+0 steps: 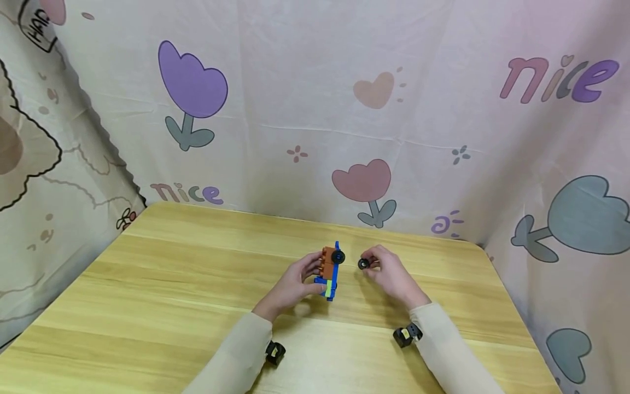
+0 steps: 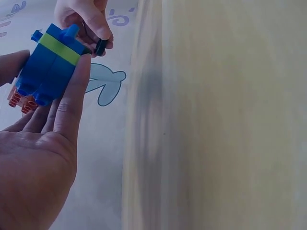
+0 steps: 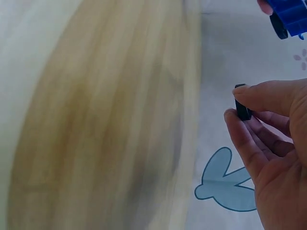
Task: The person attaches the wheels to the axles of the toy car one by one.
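Observation:
My left hand (image 1: 290, 282) grips a toy car built of blocks (image 1: 328, 271), tipped on its side above the table. Its base is blue, with brown blocks, a blue block and a lime-green strip (image 2: 60, 48) on it. One black wheel (image 1: 338, 257) sits on the car's side facing right. Between thumb and fingers my right hand (image 1: 391, 273) pinches a loose black wheel (image 3: 242, 103), a short gap to the right of the car. In the right wrist view a wheel (image 3: 278, 26) shows on the car's underside at the top right corner.
Both hands are over a light wood table (image 1: 147, 284). A printed cloth (image 1: 295, 109) with flowers and lettering hangs behind its far edge and along the sides. Each wrist carries a small black camera, the left one (image 1: 275, 353) and the right one (image 1: 407, 335).

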### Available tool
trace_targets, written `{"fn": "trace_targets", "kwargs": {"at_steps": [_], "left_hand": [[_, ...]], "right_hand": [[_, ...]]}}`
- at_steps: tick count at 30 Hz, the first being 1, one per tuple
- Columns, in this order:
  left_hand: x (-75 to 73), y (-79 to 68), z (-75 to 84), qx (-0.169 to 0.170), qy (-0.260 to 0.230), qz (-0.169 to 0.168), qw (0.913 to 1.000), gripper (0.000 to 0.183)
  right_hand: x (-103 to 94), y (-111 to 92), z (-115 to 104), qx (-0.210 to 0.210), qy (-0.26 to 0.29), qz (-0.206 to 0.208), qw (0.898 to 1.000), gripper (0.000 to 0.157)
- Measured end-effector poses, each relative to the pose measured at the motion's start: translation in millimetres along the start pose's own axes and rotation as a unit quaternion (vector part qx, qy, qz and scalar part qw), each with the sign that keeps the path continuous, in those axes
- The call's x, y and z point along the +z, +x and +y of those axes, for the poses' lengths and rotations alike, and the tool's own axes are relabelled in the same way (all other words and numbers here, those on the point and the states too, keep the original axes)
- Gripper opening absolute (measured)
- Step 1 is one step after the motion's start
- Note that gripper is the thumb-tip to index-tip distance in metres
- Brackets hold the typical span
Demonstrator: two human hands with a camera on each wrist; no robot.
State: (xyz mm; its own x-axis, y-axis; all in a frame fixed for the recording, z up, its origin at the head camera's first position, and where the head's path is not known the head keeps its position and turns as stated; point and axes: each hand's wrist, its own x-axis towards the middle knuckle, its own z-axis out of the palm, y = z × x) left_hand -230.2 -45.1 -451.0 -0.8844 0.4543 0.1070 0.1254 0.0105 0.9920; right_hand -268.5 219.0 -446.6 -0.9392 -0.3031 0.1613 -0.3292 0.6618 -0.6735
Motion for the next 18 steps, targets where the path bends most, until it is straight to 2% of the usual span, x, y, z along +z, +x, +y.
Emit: {"fn": "trace_targets", "kwargs": {"at_steps": [8,18], "left_hand": [[-1.7,1.0,0.5,0.005,0.006,0.003,1.0,0.074],[-1.7,1.5,0.6,0.005,0.006,-0.001,1.0,0.075]], "right_hand": [[-3.3,-5.7,-7.2,-0.003,0.021,0.008,1.0,0.03],[-4.8,-13.9,-13.8,-0.015,0.017,0.024,0.999,0.03]]}}
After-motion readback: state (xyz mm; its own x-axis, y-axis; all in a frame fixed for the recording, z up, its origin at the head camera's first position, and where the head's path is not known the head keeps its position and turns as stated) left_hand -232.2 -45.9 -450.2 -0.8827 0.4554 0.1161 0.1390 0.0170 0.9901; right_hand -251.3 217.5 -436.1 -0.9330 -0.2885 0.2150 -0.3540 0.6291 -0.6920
